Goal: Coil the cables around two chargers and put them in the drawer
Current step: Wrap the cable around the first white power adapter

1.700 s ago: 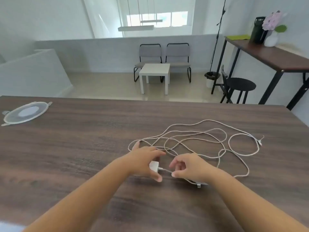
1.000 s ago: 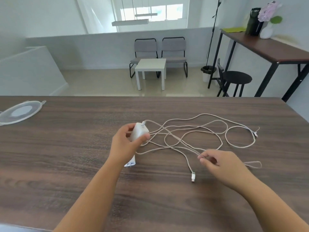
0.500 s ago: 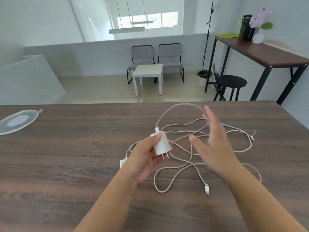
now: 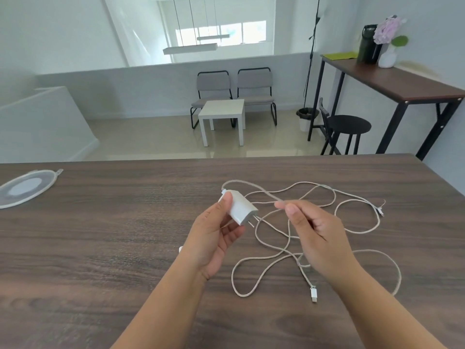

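Note:
My left hand (image 4: pixel 216 238) holds a white charger (image 4: pixel 240 209) above the dark wooden table (image 4: pixel 100 248), prongs pointing right and down. Its beige braided cable (image 4: pixel 251 185) loops from the charger's top to my right hand (image 4: pixel 312 230), which pinches it between thumb and forefinger. The rest of the cables (image 4: pixel 347 205) lie tangled on the table to the right. A loose white plug end (image 4: pixel 313 294) lies near my right forearm. A second charger (image 4: pixel 180 248) shows only as a small white corner behind my left wrist.
A round translucent lid (image 4: pixel 24 188) lies at the table's far left. Beyond the table stand a small white side table (image 4: pixel 222 110), two grey chairs, a black stool and a tall desk (image 4: pixel 392 79) with a vase. No drawer is in view.
My left hand lifted the charger off the table and turned it. My right hand let go of the low cable, opened, then pinched the cable close to the charger.

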Available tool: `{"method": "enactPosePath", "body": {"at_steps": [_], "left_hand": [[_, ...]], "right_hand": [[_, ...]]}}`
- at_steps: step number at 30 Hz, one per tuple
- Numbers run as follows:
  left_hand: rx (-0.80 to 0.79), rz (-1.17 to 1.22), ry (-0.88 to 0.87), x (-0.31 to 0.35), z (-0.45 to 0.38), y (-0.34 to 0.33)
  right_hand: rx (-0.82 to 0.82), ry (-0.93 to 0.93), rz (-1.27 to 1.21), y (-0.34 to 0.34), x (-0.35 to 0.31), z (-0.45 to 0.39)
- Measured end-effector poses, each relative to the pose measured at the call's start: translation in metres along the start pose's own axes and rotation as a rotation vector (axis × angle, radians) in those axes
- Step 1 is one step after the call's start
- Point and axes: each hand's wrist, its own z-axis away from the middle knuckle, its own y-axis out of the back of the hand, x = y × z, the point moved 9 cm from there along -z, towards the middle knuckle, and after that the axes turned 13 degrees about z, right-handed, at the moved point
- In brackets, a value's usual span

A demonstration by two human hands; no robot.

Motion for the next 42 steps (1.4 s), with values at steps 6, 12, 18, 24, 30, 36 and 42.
{"method": "enactPosePath", "body": {"at_steps": [6,12,18,24,30,36,42], "left_hand": [[-0.05,0.089,-0.008,-0.001,-0.001,-0.006],[-0.033,0.097,-0.029,0.0,0.003,-0.006],[-0.029,0.154,-0.035,0.003,0.007,-0.004],[-0.027,0.182,0.012,-0.005,0.01,-0.002],[-0.027,0.182,-0.002,-0.005,0.011,0.0],[-0.005,0.169,-0.047,0.002,0.011,0.008],[-0.034,0.207,-0.025,-0.002,0.013,0.006]], "right_hand": [[-0.045,0.021,-0.006,-0.014,0.003,0.017],[-0.04,0.077,0.018,-0.018,0.004,0.021],[-0.076,0.14,0.113,-0.027,0.004,0.024],[-0.16,0.169,0.205,-0.038,0.005,0.023],[-0.158,0.184,0.164,-0.038,0.002,0.027],[-0.157,0.106,0.077,-0.033,0.01,0.026],[-0.184,0.084,0.057,-0.035,0.01,0.028]]}}
